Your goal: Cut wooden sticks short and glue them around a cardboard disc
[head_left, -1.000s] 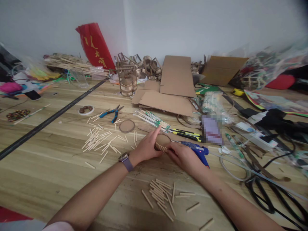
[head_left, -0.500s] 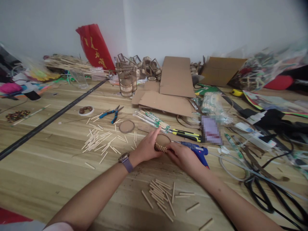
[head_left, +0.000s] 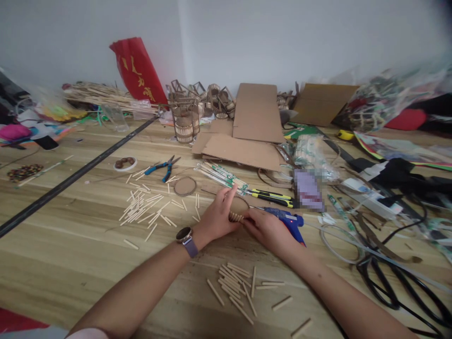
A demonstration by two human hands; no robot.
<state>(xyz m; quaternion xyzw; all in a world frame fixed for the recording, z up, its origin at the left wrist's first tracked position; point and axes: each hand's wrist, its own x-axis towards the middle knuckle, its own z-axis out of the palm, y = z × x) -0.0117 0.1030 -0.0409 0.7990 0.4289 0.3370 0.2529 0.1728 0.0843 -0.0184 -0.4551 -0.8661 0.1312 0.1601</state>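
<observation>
Between my hands is a round cardboard disc (head_left: 240, 205) with short wooden sticks (head_left: 235, 217) standing side by side along its near edge. My left hand (head_left: 219, 214) is closed around the disc's left side, thumb and fingers gripping it. At the right of the stick row, the fingertips of my right hand (head_left: 259, 225) are pinched together against the edge; whether they hold a separate stick is hidden. Just behind my right hand lies a blue glue gun (head_left: 287, 219) with a small red light. Several loose sticks (head_left: 233, 285) are scattered in front of my hands.
More cut sticks (head_left: 141, 207), blue-handled pliers (head_left: 162, 168) and another cardboard disc (head_left: 185, 186) lie to the left. Utility knives (head_left: 271, 196) and cardboard sheets (head_left: 243, 150) are beyond my hands. Black scissors (head_left: 379, 282) and cords occupy the right. Small stick-sided buckets (head_left: 184, 129) stand behind.
My left hand has shifted slightly along the disc's side, its wrist turning a little so the watch face shows more. The right fingers stay pinched at the edge. The view has moved slightly.
</observation>
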